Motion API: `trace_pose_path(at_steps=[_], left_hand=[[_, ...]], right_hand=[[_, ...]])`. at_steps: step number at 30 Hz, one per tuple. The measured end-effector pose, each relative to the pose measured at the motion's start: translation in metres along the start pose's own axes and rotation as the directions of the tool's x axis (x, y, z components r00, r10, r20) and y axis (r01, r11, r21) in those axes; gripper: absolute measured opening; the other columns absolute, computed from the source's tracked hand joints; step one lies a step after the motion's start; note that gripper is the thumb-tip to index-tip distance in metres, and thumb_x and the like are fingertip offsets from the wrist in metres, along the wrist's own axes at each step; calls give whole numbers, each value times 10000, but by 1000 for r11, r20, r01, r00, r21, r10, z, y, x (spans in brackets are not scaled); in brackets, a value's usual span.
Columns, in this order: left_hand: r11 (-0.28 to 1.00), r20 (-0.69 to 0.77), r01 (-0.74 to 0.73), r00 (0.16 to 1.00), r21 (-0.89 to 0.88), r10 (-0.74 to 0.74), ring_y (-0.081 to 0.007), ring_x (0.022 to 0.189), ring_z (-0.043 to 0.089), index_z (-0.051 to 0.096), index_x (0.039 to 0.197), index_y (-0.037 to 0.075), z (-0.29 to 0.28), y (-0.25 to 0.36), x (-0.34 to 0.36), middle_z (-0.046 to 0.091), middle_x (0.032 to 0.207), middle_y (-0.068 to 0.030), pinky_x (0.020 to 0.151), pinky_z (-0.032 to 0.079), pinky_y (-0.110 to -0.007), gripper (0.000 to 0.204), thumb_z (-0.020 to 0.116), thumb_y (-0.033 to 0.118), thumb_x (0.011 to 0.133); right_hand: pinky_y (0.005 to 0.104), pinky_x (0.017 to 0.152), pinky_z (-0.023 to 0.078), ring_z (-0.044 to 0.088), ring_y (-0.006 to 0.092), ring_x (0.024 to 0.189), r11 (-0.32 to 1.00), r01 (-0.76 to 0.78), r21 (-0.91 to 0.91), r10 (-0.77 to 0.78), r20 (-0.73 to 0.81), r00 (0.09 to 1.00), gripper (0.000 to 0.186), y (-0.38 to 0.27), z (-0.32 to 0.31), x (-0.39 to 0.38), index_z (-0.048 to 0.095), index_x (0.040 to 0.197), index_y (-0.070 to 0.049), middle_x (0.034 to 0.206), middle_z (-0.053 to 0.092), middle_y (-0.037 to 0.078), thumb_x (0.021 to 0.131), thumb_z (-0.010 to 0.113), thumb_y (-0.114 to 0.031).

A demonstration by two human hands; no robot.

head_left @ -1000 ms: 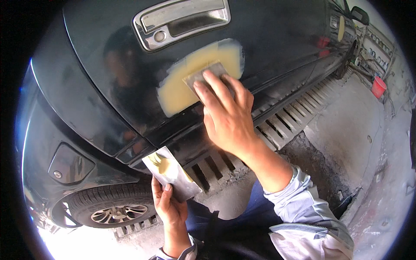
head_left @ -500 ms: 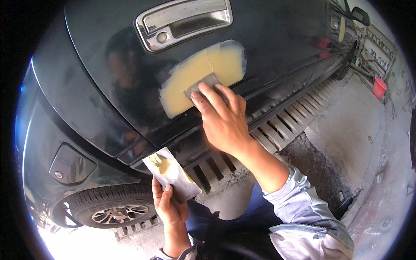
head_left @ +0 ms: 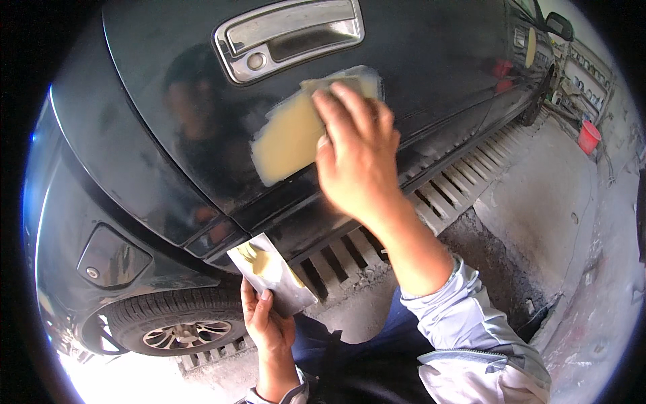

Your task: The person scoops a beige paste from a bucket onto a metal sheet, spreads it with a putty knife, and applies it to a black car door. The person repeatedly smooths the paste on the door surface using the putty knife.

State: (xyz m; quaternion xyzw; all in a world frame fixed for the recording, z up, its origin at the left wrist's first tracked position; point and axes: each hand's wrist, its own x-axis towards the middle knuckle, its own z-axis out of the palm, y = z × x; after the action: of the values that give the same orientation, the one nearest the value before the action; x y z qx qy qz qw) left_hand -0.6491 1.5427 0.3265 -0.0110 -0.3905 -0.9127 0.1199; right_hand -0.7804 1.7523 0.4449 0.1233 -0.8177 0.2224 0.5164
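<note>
A patch of yellow body filler (head_left: 286,145) covers part of the dark car door (head_left: 437,60), below the chrome door handle (head_left: 296,37). My right hand (head_left: 356,148) is closed on a thin flat spreader (head_left: 315,83), pressed to the upper part of the patch. The fingers, blurred by motion, hide most of that spreader. Lower down, my left hand (head_left: 269,320) grips a flat metal plate (head_left: 286,293) tilted beside the sill, thumb on its face. A smear of yellow filler (head_left: 264,264) lies on the plate.
A rear wheel (head_left: 182,323) and a closed fuel flap (head_left: 113,256) are at lower left. Beneath the door runs a slatted floor grate (head_left: 343,256), with a rough pit (head_left: 484,259) beside it. A red bucket (head_left: 589,137) and shelves (head_left: 587,81) stand at far right.
My right hand has swept the spreader up and to the right across the filler, whose seam lines no longer show. The left hand with the plate has shifted slightly right and down.
</note>
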Motion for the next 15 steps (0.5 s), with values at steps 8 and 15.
trace_pose_path(at_steps=[8, 15], left_hand=[[1000, 4, -8, 1000, 3, 8, -265, 1252, 535, 413, 1424, 10, 1, 1, 2, 561, 1348, -147, 1112, 375, -418, 558, 535, -2, 880], [1000, -35, 7, 999, 11, -6, -263, 1239, 542, 418, 1419, 14, -2, 0, -1, 562, 1342, -144, 1097, 392, -413, 567, 557, -1, 870]], right_hand=[[511, 885, 361, 415, 353, 1235, 994, 82, 77, -87, 73, 993, 635, -26, 21, -47, 520, 1371, -122, 1472, 391, 91, 759, 690, -126], [511, 972, 341, 415, 373, 1241, 985, 135, 106, -143, 79, 986, 719, -19, 45, -90, 454, 1453, -147, 1481, 400, 112, 774, 678, -72]])
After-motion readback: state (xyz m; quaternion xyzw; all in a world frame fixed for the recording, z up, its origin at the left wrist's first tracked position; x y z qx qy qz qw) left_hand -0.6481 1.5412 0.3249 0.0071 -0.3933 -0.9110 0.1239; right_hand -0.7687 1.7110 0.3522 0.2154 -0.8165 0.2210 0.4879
